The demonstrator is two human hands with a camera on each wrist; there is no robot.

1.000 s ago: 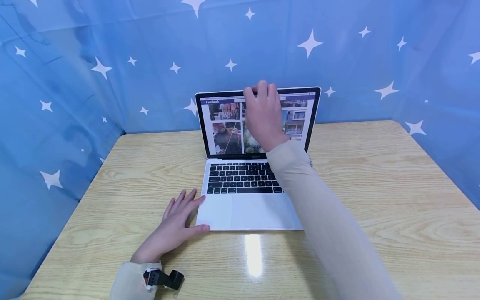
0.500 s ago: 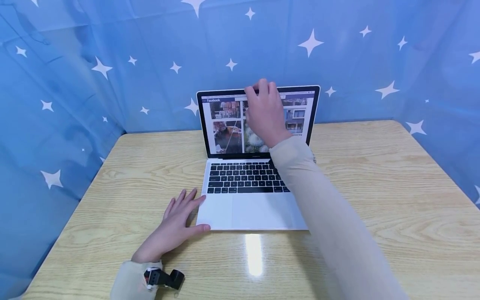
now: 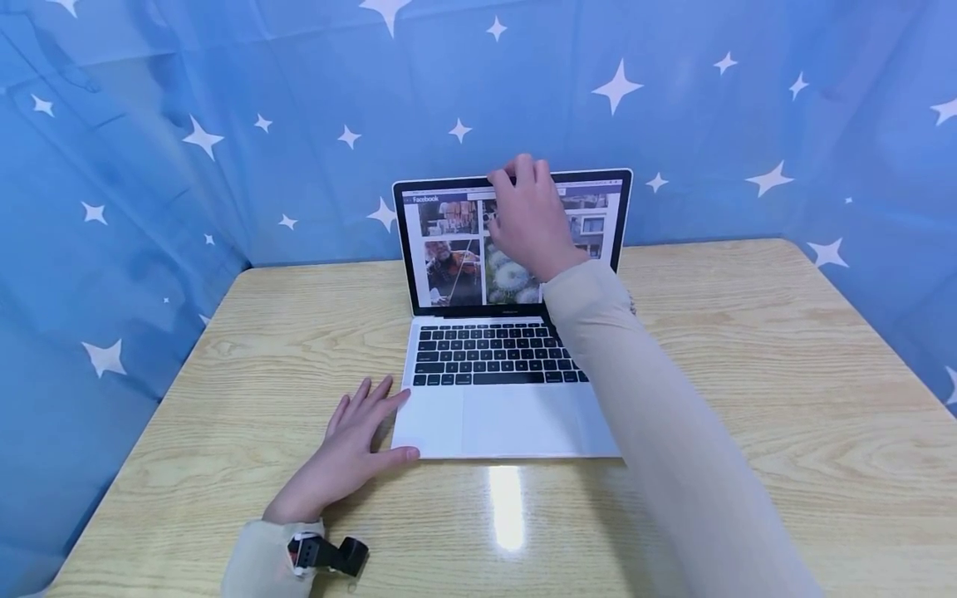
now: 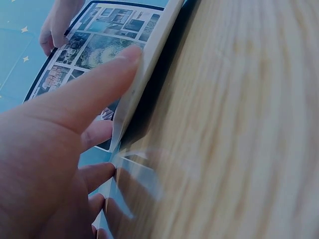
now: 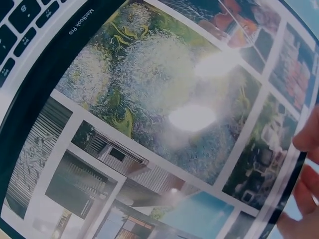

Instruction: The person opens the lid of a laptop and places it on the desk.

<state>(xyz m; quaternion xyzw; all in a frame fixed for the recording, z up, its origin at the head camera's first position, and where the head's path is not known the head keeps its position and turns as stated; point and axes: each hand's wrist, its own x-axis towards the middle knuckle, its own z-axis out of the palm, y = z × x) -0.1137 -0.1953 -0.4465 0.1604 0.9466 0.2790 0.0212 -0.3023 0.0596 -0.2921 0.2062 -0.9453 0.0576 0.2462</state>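
Note:
A silver laptop (image 3: 429,419) stands unfolded on the wooden table, its screen (image 3: 453,274) lit with a page of photos. My right hand (image 3: 532,220) grips the top edge of the lid near its middle, the forearm covering part of the screen and keyboard. In the right wrist view, the right hand's fingers (image 5: 305,186) meet the lid's rim, and "MacBook Pro" shows below the screen (image 5: 149,89). With fingers spread, my left hand (image 3: 347,453) rests at the base's front left corner. Its thumb (image 4: 114,69) touches the laptop's edge (image 4: 142,84) in the left wrist view.
Pale wood-grain table (image 3: 262,349) surrounds the laptop. Behind and beside it hangs a blue curtain (image 3: 299,75) with white stars. A small black camera (image 3: 329,555) is strapped to the left wrist.
The laptop's lid has tilted slightly farther back, its top edge rising a little in the head view. My right hand has gone with it; the left hand has stayed put.

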